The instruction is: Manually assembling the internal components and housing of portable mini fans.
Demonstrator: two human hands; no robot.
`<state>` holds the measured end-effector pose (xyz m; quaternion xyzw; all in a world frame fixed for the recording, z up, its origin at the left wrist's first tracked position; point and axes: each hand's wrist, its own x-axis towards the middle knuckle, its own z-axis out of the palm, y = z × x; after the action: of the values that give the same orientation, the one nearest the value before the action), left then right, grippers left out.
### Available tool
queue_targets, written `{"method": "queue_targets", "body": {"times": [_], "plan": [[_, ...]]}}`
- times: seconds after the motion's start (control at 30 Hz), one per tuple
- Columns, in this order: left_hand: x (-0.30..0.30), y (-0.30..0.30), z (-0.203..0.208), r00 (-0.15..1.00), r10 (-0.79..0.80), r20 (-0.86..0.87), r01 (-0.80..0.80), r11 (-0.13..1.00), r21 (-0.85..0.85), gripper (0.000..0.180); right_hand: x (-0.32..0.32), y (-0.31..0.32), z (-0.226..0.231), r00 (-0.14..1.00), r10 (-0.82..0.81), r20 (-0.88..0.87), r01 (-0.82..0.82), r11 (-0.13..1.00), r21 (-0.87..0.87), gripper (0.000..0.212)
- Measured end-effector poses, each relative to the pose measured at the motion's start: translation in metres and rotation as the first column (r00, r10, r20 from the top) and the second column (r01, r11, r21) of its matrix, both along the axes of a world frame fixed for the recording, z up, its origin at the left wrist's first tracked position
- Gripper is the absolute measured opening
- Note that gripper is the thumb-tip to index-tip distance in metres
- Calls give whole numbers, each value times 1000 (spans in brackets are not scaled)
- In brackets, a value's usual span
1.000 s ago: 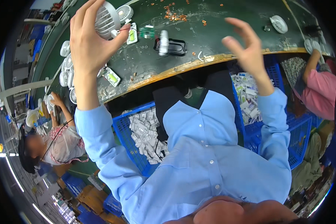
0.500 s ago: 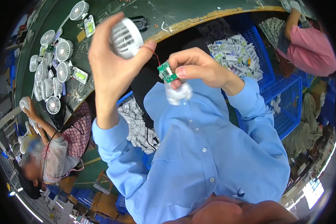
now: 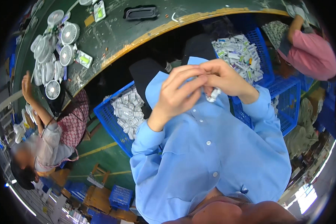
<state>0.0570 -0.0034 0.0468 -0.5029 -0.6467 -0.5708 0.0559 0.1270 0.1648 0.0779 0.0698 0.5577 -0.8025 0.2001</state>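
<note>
In front of my blue shirt both hands have come together, fingertips meeting. My left hand (image 3: 180, 91) is closed, its fingers bent over something that the back of the hand hides. My right hand (image 3: 227, 79) pinches at the same spot, and a small shiny white plastic part (image 3: 213, 95) shows below its fingers. Neither the green circuit board nor the white fan head held a moment ago can be seen; the hands may cover them. Further off, on the bench, lies a cluster of white fan heads (image 3: 69, 33).
The dark green bench (image 3: 115, 35) has a worn yellow edge and a black tray (image 3: 141, 13). Blue baskets of white parts stand at left (image 3: 114, 128) and right (image 3: 258, 39), with another blue basket (image 3: 291, 112) beyond. Co-workers sit at far left (image 3: 59, 142) and far right (image 3: 310, 48).
My left hand has come down and right from the bench edge to meet my right hand, which moved slightly right. The fan head and green board have gone out of sight.
</note>
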Motion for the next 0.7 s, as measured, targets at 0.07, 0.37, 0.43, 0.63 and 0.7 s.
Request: {"method": "queue_targets", "body": {"times": [0.07, 0.37, 0.43, 0.63, 0.7], "plan": [[16, 5, -5, 983, 138, 122, -137, 990, -17, 35, 8, 6, -9, 998, -8, 61, 7, 1000, 24, 11], [16, 18, -19, 986, 162, -37, -163, 986, -30, 26, 21, 16, -22, 990, -88, 110, 89, 996, -4, 18], [12, 19, -18, 989, 137, -56, -140, 989, -50, 25, 20, 20, -27, 987, -92, 135, 100, 994, -52, 19], [-21, -9, -17, 659, 126, 741, -312, 943, 117, 18, 43, 67, -33, 946, -319, 59, 322, 902, -288, 30], [-35, -14, -9, 642, -148, 752, -176, 926, 333, 23, 61, 117, -48, 959, -277, 56, 275, 961, 38, 26]]}}
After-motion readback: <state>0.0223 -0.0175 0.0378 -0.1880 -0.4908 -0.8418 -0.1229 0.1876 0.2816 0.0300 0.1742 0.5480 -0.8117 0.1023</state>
